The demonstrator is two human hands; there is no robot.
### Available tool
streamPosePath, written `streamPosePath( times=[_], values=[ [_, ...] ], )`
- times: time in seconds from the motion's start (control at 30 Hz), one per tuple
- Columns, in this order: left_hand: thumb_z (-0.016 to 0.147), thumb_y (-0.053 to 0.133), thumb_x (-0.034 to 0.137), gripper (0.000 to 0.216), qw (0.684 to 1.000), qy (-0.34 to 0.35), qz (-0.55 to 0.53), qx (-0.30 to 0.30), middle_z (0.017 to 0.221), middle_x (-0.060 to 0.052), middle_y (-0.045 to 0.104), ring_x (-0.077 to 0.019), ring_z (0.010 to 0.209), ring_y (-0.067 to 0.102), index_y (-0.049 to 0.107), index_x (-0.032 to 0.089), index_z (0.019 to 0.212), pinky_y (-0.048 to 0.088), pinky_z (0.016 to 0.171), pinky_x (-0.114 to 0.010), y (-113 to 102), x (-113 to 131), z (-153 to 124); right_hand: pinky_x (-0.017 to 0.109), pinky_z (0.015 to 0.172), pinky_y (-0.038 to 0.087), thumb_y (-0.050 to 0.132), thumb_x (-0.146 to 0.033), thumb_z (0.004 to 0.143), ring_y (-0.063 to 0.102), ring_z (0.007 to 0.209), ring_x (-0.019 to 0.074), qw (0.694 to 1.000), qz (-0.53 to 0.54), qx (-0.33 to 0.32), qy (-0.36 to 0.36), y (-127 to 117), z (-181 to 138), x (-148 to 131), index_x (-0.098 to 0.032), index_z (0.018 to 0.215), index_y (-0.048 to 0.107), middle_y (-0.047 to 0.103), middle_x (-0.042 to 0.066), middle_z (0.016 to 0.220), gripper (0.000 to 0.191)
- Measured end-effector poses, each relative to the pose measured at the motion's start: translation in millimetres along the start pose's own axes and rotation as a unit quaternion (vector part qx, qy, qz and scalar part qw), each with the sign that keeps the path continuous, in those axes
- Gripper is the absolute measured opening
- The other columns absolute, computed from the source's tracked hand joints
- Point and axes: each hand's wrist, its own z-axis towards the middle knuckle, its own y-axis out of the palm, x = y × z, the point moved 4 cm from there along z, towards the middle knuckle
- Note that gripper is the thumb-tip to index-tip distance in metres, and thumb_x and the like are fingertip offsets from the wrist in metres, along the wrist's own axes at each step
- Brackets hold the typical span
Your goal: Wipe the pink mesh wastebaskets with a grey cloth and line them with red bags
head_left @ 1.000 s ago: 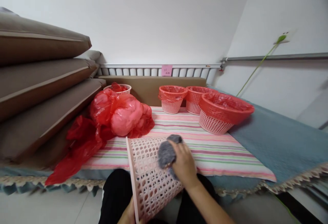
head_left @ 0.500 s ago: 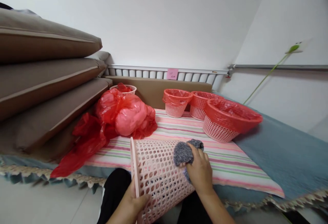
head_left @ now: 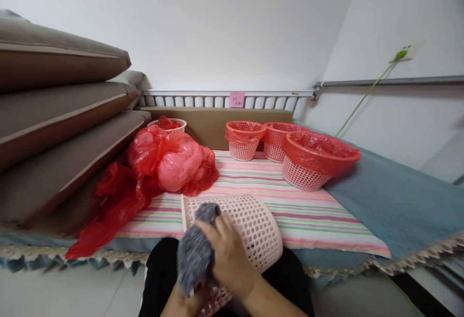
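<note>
A pale pink perforated basket (head_left: pixel 253 230) lies on its side across my lap, its base toward the bed. My right hand (head_left: pixel 228 256) is closed on a grey fuzzy cloth (head_left: pixel 195 254) and presses it against the basket's wall close to the rim. My left hand (head_left: pixel 183 302) shows only as a sliver under the cloth at the frame's bottom, against the basket's rim; its fingers are hidden.
A bed with a striped mat (head_left: pixel 308 215) and blue cover (head_left: pixel 391 201) carries three pink baskets lined with red bags (head_left: pixel 315 157), a heap of red plastic bags (head_left: pixel 163 162) and another basket (head_left: pixel 170 124) behind it. Stacked brown cushions (head_left: pixel 54 128) fill the left.
My right hand has dragged the cloth from the basket's far end back toward the rim. The left hand has slipped lower, mostly out of sight. The camera tilted back down.
</note>
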Motion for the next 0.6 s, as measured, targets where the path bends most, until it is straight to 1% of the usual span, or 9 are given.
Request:
streamPosePath(
  times=[0.1,0.13,0.17,0.2,0.27,0.33,0.4,0.5,0.6],
  values=[
    [0.064,0.079,0.039,0.077,0.998,-0.018,-0.047,-0.048,0.128,-0.012,0.061,-0.0349,0.122,0.050,0.048,0.022,0.132,0.035,0.107,-0.047,3,-10,-1,0.040,0.087,0.041,0.040,-0.001,0.068,0.047,0.101,0.0250,0.988,-0.092,0.050,0.111,-26,-9,73,-0.027,0.124,0.052,0.053,0.006,0.104,0.063],
    [0.063,0.080,0.039,0.080,0.996,-0.021,-0.052,-0.063,0.128,-0.012,0.061,-0.0349,0.123,0.050,0.046,0.022,0.134,0.034,0.108,-0.047,4,-14,0,0.040,0.081,0.043,0.040,-0.002,0.065,0.048,0.095,0.0254,0.978,-0.110,0.083,0.154,-38,-14,96,-0.028,0.122,0.053,0.053,0.006,0.099,0.064],
    [0.064,0.079,0.039,0.080,0.996,-0.020,-0.050,-0.074,0.129,-0.013,0.060,-0.0344,0.123,0.050,0.045,0.021,0.135,0.033,0.109,-0.047,5,-17,1,0.042,0.079,0.043,0.041,-0.003,0.064,0.048,0.094,0.0266,0.971,-0.123,0.099,0.179,-48,-18,115,-0.029,0.121,0.052,0.052,0.006,0.097,0.063],
    [0.066,0.078,0.040,0.080,0.996,-0.017,-0.044,-0.082,0.129,-0.013,0.060,-0.0336,0.124,0.049,0.045,0.021,0.135,0.032,0.109,-0.047,5,-19,2,0.043,0.078,0.043,0.042,-0.005,0.064,0.048,0.093,0.0275,0.965,-0.134,0.112,0.197,-56,-23,128,-0.030,0.120,0.052,0.051,0.006,0.095,0.062],
    [0.067,0.077,0.041,0.079,0.994,-0.010,-0.042,-0.102,0.129,-0.012,0.060,-0.0322,0.125,0.048,0.044,0.021,0.136,0.030,0.110,-0.046,5,-21,4,0.045,0.077,0.042,0.043,-0.008,0.064,0.047,0.092,0.0287,0.959,-0.145,0.121,0.212,-65,-28,141,-0.030,0.119,0.052,0.049,0.005,0.093,0.060],
    [0.068,0.076,0.043,0.075,0.991,-0.013,-0.034,-0.126,0.129,-0.012,0.060,-0.0318,0.126,0.048,0.046,0.021,0.134,0.030,0.110,-0.046,3,-23,5,0.046,0.078,0.042,0.045,-0.009,0.064,0.047,0.093,0.0290,0.957,-0.143,0.122,0.220,-63,-27,134,-0.030,0.118,0.052,0.048,0.005,0.093,0.059],
    [0.068,0.075,0.045,0.071,0.990,-0.021,-0.015,-0.141,0.127,-0.013,0.061,-0.0323,0.125,0.049,0.051,0.021,0.130,0.031,0.110,-0.046,1,-25,6,0.046,0.081,0.041,0.046,-0.008,0.063,0.047,0.095,0.0286,0.960,-0.117,0.120,0.224,-53,-18,111,-0.029,0.118,0.053,0.050,0.005,0.096,0.059],
    [0.063,0.078,0.047,0.070,0.990,-0.024,-0.027,-0.134,0.124,-0.013,0.063,-0.0337,0.124,0.050,0.055,0.021,0.124,0.031,0.109,-0.048,-1,-29,7,0.040,0.088,0.040,0.044,-0.001,0.062,0.047,0.104,0.0257,0.978,-0.021,0.084,0.190,-27,4,52,-0.026,0.117,0.055,0.053,0.005,0.105,0.062],
    [0.060,0.081,0.044,0.062,0.992,-0.053,-0.055,-0.105,0.118,-0.011,0.067,-0.0350,0.120,0.052,0.059,0.022,0.113,0.036,0.105,-0.049,-4,-33,6,0.036,0.090,0.040,0.051,-0.003,0.061,0.047,0.104,0.0233,0.990,0.084,0.016,0.115,-4,22,-12,-0.029,0.119,0.055,0.053,0.005,0.109,0.063]
  ],
)
